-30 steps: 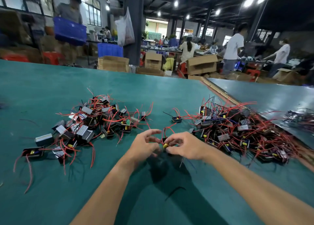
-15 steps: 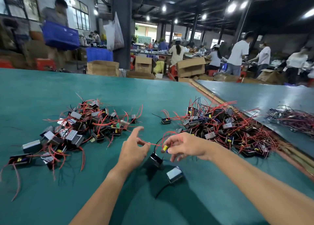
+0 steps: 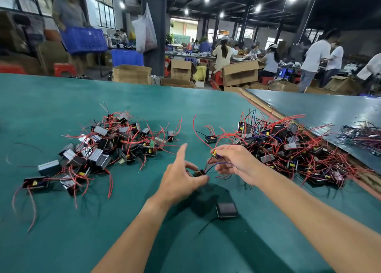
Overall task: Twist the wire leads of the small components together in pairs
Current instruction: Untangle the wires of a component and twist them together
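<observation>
Between the left pile (image 3: pixel 99 157) and right pile (image 3: pixel 288 146) on the green table (image 3: pixel 61 241), the hands had come apart vs 1 s ago, when they were bunched together. L hand (image 3: pixel 181 179) pinched a small black component (image 3: pixel 199 172) w/ thumb + middle finger, index sticking up; R hand (image 3: pixel 237 163) pinched the red/blue leads (image 3: pixel 216 164). Prob one twist was done and the hands were re-gripping for the next; a spare component (image 3: pixel 226 209) sat just below.

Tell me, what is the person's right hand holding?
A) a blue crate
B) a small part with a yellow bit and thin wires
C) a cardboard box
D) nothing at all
B: the right hand pinches a small yellow-tipped part, and red and blue wires run toward the dark part pinched by the left hand.
</observation>
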The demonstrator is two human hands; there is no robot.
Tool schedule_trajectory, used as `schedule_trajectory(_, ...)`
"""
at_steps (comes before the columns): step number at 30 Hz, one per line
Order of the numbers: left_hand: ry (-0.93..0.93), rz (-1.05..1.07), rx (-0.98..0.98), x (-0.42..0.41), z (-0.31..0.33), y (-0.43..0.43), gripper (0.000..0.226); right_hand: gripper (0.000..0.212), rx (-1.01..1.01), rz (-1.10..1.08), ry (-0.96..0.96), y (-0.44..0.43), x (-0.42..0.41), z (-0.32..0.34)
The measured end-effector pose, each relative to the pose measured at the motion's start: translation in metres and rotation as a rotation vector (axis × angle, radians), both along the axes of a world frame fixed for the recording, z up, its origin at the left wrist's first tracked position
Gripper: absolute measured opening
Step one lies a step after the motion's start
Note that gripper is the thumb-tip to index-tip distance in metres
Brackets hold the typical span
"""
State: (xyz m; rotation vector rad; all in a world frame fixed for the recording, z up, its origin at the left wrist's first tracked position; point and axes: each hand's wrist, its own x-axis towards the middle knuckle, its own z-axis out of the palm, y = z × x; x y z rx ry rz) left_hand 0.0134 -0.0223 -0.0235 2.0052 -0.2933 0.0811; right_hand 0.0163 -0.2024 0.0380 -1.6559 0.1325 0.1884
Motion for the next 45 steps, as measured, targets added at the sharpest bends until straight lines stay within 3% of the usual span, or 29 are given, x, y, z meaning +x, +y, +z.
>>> schedule_trajectory(3, -0.060, -0.024, 0.180, 0.001, -0.004, -0.003, 0.087, 0.014, -0.055, 0.071, -0.021, -0.001, -0.003, 0.003)
schedule_trajectory(9, -0.123, -0.021, 0.235, 0.005, -0.006, -0.002, 0.019, 0.012, -0.027, 0.135, -0.091, -0.002, -0.010, 0.017)
schedule_trajectory(16, -0.179, 0.254, 0.222, 0.007, -0.004, 0.006, 0.006, 0.017, -0.072, -0.076, -0.224, -0.016, -0.022, 0.031)
schedule_trajectory(18, -0.161, 0.281, 0.240, 0.007, -0.004, 0.009, 0.006, 0.023, -0.235, 0.055, -0.182, -0.020, -0.031, 0.027)
schedule_trajectory(20, -0.147, 0.279, 0.257, 0.007, -0.003, 0.009, 0.007, 0.027, -0.537, 0.270, -0.099, -0.018, -0.043, 0.016)
schedule_trajectory(23, -0.149, 0.271, 0.251, 0.004, -0.002, 0.008, 0.006, 0.020, -0.844, 0.511, -0.037, -0.009, -0.056, 0.000)
schedule_trajectory(25, -0.138, 0.273, 0.228, 0.003, -0.001, 0.008, 0.007, 0.012, -0.958, 0.563, -0.091, -0.006, -0.062, -0.002)
schedule_trajectory(28, -0.106, 0.260, 0.198, 0.003, 0.000, 0.009, 0.014, 0.036, -1.269, 0.622, -0.199, -0.007, -0.062, -0.002)
schedule_trajectory(30, -0.091, 0.253, 0.202, 0.003, 0.001, 0.009, 0.011, 0.036, -1.344, 0.616, -0.258, -0.007, -0.060, -0.004)
schedule_trajectory(32, -0.092, 0.249, 0.193, 0.004, 0.001, 0.010, 0.011, 0.028, -1.250, 0.597, -0.299, -0.008, -0.055, -0.007)
schedule_trajectory(34, -0.078, 0.248, 0.164, 0.005, 0.000, 0.011, 0.017, 0.022, -1.033, 0.533, -0.291, -0.011, -0.050, -0.009)
schedule_trajectory(38, -0.016, 0.272, 0.091, 0.006, 0.000, 0.011, 0.023, 0.008, -0.241, 0.299, -0.107, -0.013, -0.042, -0.007)
schedule_trajectory(40, -0.012, 0.277, 0.050, 0.006, 0.003, 0.009, 0.020, 0.012, 0.014, 0.237, -0.014, -0.012, -0.038, -0.006)
schedule_trajectory(45, 0.144, 0.117, -0.370, 0.000, 0.018, -0.001, 0.023, 0.007, 0.147, 0.254, 0.070, -0.002, -0.037, -0.008)
